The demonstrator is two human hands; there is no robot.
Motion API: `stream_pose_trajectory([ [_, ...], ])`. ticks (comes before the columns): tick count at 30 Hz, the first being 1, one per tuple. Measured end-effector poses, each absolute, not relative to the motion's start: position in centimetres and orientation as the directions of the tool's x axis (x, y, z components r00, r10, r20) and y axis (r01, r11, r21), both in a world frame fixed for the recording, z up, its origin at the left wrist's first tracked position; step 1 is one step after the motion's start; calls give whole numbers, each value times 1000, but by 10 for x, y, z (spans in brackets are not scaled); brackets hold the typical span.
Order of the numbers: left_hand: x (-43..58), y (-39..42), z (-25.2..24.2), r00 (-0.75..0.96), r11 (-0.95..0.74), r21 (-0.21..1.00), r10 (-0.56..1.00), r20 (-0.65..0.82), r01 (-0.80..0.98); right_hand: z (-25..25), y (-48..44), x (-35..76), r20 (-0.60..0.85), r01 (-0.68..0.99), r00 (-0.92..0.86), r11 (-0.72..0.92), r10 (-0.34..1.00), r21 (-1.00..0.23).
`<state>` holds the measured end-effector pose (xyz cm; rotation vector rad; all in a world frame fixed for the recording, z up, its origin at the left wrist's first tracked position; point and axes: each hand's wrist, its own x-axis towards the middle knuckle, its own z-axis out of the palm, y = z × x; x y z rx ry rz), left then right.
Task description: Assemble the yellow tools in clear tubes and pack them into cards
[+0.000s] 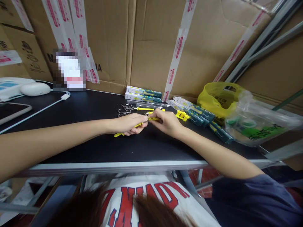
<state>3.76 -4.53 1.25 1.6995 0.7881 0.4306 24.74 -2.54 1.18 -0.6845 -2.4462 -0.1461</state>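
My left hand (130,123) is closed around a thin yellow plastic stick-like piece (119,134), whose end pokes out below the palm. My right hand (169,123) meets it fingertip to fingertip, pinching yellow plastic at the other end; whether this is the same piece is hidden by the fingers. Just beyond the hands lie metal wire loops (125,109) and a yellow rod (145,109). Small yellow plastic parts (182,115) rest to the right of my right hand.
Slim white-and-green boxes (143,94) stand against the cardboard (153,53), with more boxes (196,110) at right. Beyond them sit a yellow bag (205,97) and a clear plastic bag (258,123). At left are a phone (14,112), a white cable (35,115) and a white rounded case (35,89).
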Motion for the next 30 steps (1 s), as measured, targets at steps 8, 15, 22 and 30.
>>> stream_pose_trajectory([
  [8, 43, -50, 18, 716, 129, 955, 636, -287, 268, 24, -19, 256, 515, 527, -799, 773, 309, 353],
  [15, 40, -49, 14, 689, 9, 973, 705, -171, 232, 29, -11, 262, 521, 513, -789, 816, 326, 267],
  [22, 45, -45, 12, 608, 113, 991, 782, -136, 75, 25, -2, 267, 516, 553, -768, 799, 378, 237],
  [30, 43, -35, 13, 445, 166, 985, 886, -130, -42, 37, 40, 293, 450, 803, -584, 564, 676, 195],
])
